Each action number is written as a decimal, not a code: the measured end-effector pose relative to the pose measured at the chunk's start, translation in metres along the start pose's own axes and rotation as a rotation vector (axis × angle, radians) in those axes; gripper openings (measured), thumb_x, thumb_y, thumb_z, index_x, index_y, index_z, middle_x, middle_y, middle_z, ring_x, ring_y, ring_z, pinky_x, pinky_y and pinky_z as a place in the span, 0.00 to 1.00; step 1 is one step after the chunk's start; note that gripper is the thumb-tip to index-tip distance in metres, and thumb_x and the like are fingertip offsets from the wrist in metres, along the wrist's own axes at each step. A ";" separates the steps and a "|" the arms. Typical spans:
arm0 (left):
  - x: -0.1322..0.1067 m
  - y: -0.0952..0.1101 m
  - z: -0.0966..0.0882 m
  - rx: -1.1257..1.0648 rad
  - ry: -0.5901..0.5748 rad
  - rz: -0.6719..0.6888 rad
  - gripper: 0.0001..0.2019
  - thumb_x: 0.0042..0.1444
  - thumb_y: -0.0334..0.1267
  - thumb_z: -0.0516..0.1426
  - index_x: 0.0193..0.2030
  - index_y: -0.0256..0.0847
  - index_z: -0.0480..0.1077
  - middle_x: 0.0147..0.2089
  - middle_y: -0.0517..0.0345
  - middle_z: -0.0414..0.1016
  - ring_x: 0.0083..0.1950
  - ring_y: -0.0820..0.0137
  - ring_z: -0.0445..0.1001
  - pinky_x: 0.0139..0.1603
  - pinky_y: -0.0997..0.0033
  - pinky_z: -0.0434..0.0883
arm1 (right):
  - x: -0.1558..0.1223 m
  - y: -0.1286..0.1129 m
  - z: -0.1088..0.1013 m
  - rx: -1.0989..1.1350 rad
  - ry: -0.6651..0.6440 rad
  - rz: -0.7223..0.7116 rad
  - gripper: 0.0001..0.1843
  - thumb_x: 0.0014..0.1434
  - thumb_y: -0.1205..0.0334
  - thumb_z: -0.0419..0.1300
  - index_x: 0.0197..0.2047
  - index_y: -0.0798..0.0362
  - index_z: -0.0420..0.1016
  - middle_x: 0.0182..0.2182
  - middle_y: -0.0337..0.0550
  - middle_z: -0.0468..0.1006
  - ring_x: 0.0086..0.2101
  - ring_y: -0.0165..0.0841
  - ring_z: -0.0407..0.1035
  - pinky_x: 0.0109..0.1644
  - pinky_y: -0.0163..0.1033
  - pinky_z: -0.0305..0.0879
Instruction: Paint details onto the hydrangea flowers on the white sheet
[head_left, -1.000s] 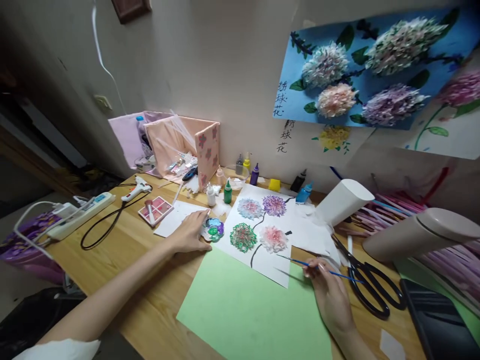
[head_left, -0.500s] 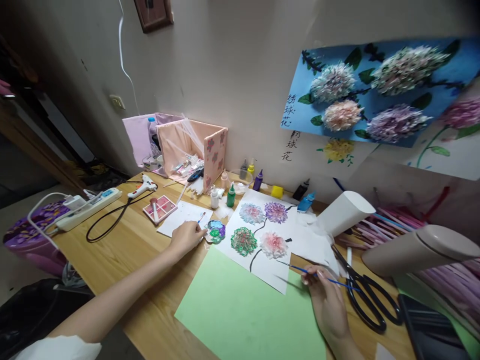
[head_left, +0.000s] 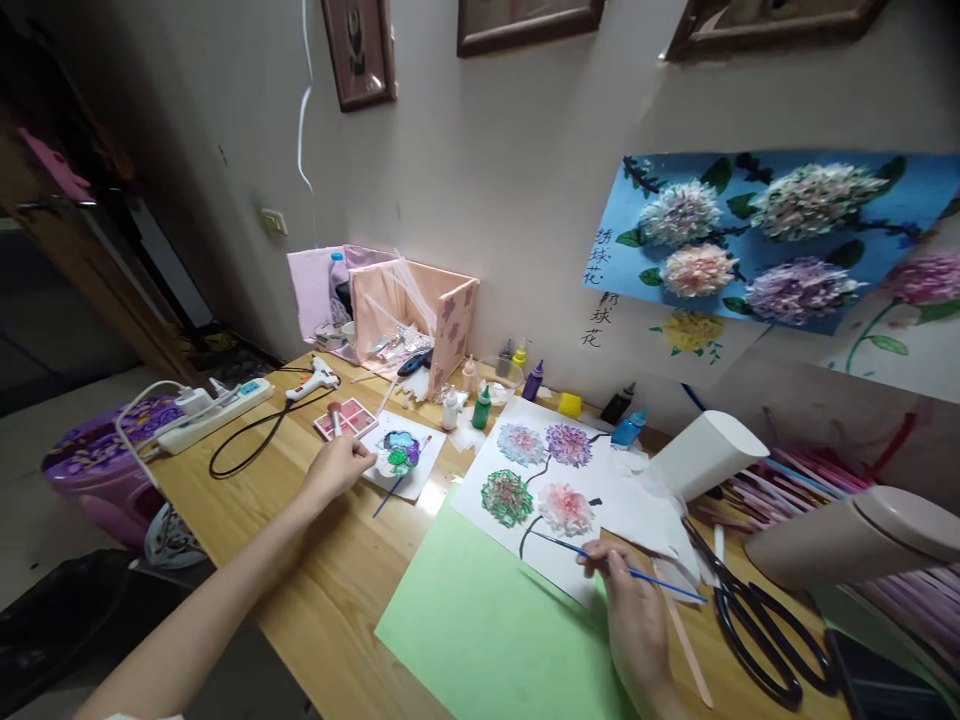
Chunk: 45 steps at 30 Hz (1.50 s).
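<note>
My right hand (head_left: 630, 600) pinches a thin blue paintbrush (head_left: 645, 576), its tip over the lower part of a white sheet (head_left: 480, 450). That sheet carries fluffy paper flowers: a blue one (head_left: 521, 444), a purple one (head_left: 568, 445), a green one (head_left: 507, 497) and a pink one (head_left: 565, 509), with dark painted stems. My left hand (head_left: 337, 468) is closed at the left edge of a paint palette (head_left: 397, 453) smeared blue, purple and green. The palette lies over a white pad (head_left: 426, 462), and another blue brush (head_left: 387, 498) sticks out below it.
Green paper (head_left: 480, 620) lies under the sheet. Black scissors (head_left: 757, 630), a wooden stick (head_left: 686, 640) and a tumbler (head_left: 840, 535) are at right. Paint bottles (head_left: 481, 408) stand behind. A glue gun (head_left: 315, 378), its cord and a power strip (head_left: 217, 415) are at left.
My left hand and the paint palette have moved left, so the palette now lies over the white pad. The right hand's brush tip has shifted left, towards the lower stem. The camera view tilted up.
</note>
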<state>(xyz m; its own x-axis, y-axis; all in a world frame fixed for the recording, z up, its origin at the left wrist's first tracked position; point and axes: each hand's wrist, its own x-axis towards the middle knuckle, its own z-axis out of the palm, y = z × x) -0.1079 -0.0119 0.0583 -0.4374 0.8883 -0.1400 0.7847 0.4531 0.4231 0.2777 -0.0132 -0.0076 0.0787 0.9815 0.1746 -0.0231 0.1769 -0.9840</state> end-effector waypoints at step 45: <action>-0.041 -0.037 0.026 0.069 -0.003 0.301 0.17 0.66 0.39 0.46 0.33 0.41 0.74 0.38 0.54 0.79 0.39 0.65 0.76 0.35 0.71 0.61 | 0.060 -0.036 0.228 -0.976 -0.877 -0.613 0.08 0.58 0.70 0.50 0.33 0.52 0.69 0.35 0.45 0.72 0.37 0.38 0.61 0.42 0.43 0.58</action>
<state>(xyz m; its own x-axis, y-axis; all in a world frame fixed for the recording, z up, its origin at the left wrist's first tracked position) -0.1079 -0.0633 0.0252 -0.1800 0.9834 -0.0204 0.9068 0.1740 0.3841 0.0558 0.0563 0.0464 -0.8062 0.5626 0.1832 0.4930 0.8100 -0.3176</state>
